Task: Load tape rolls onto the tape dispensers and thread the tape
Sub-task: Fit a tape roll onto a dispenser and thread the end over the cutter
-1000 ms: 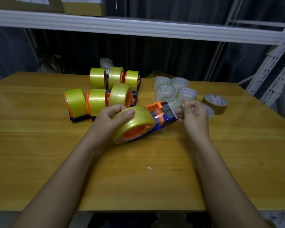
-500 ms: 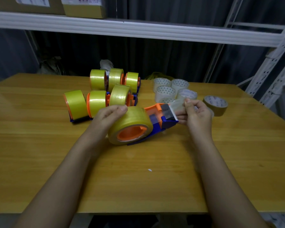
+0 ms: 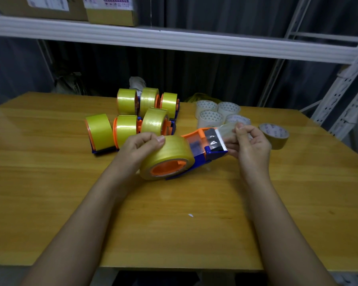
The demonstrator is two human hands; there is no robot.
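Fingers (image 3: pixel 239 129) (right hand (image 3: pixel 250 145)) pinch tape end (image 3: pixel 225 131) past dispenser (image 3: pixel 207 145).

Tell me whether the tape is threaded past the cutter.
Threaded: the tape end extends beyond the blade, pinched by the right hand.

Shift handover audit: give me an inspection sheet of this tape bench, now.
Surface: wooden table, one small white scrap.
Job's things: dispenser with yellow roll; six loaded dispensers behind.
Clutter: pale spare rolls, brown roll.
Grippers: left hand grips the roll; right hand pinches the tape end past the blade.
Cables: nothing seen.
Surroundings: white shelf, cartons.
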